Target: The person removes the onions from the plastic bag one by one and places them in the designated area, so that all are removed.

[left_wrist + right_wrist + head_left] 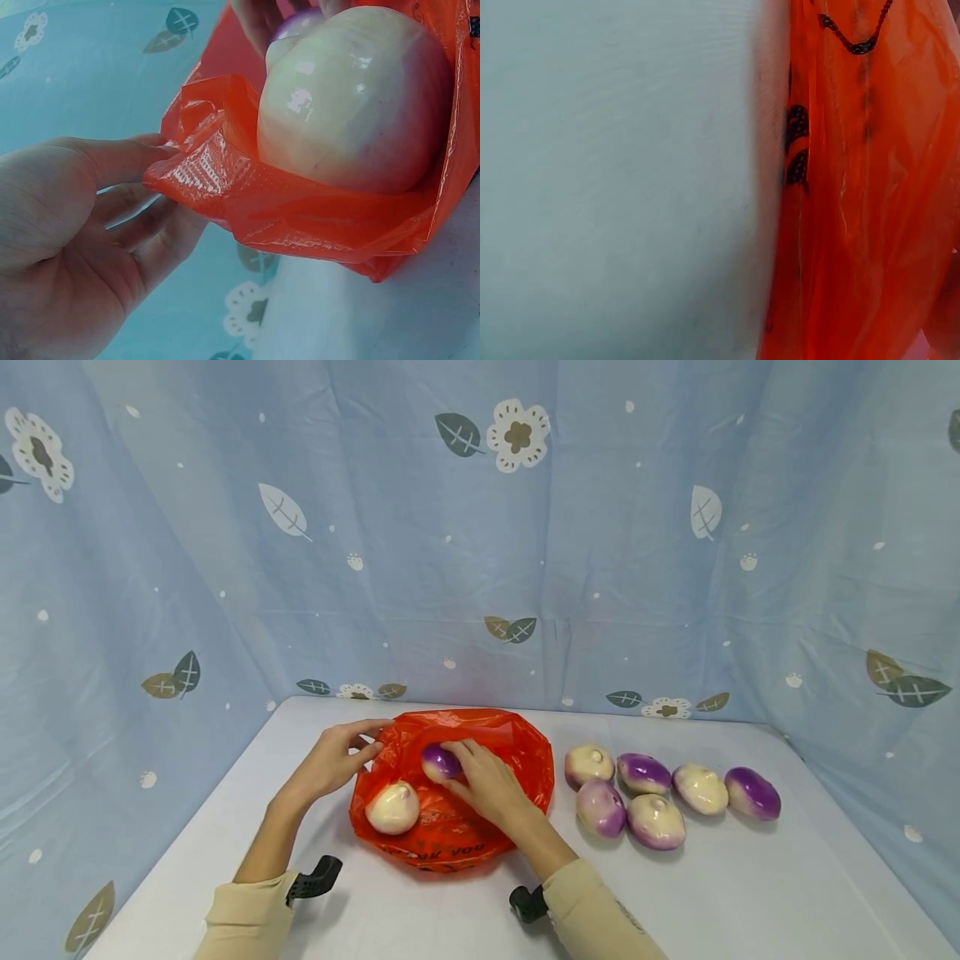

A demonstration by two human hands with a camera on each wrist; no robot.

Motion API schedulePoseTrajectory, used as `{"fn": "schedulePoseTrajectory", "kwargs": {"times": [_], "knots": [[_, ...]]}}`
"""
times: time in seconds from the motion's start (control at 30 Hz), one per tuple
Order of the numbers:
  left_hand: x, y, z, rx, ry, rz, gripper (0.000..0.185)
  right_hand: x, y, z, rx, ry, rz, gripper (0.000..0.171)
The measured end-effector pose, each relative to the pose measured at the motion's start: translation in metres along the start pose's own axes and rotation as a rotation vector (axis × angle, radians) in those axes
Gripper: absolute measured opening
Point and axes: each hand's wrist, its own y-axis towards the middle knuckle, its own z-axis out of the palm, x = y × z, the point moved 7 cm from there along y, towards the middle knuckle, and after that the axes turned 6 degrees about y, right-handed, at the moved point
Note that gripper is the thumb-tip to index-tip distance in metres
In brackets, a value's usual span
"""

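A red plastic bag (528, 739) lies spread open on the table, its rim rolled outward. My left hand (335, 762) pinches its left rim between thumb and fingers, as the left wrist view shows. Inside the bag, at the near left, sits a whitish turnip (393, 808) with its stem end up. My right hand (491, 781) reaches in from the right and grips a purple-and-white turnip (441, 763) over the bag's middle. In the right wrist view only the bag's printed side (870, 187) and tabletop appear, with a bit of skin at the right edge.
Several more purple-and-white turnips stand in a loose cluster right of the bag, the nearest being a pale turnip (589, 765) and a purple one (601, 808). They share the white table (750, 893). A blue patterned curtain (420, 568) hangs behind and at both sides.
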Motion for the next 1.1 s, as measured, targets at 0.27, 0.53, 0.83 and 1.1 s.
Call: {"fn": "schedulePoseTrajectory", "kwargs": {"times": [0.27,0.53,0.83,1.1], "knots": [[0.001,0.001,0.001,0.002,-0.005,-0.010,0.040,0.003,-0.014,-0.006,0.029,-0.007,-0.012,0.058],[0.000,0.000,0.000,0.006,-0.027,0.007,0.040,0.003,-0.026,-0.011,0.028,-0.003,-0.025,0.057],[0.001,0.001,-0.001,0.005,-0.022,0.002,0.039,0.002,-0.036,-0.018,0.015,0.001,-0.044,0.056],[0.001,0.000,-0.002,0.003,-0.018,0.002,0.040,-0.001,-0.047,-0.025,0.018,-0.002,-0.052,0.056]]}}
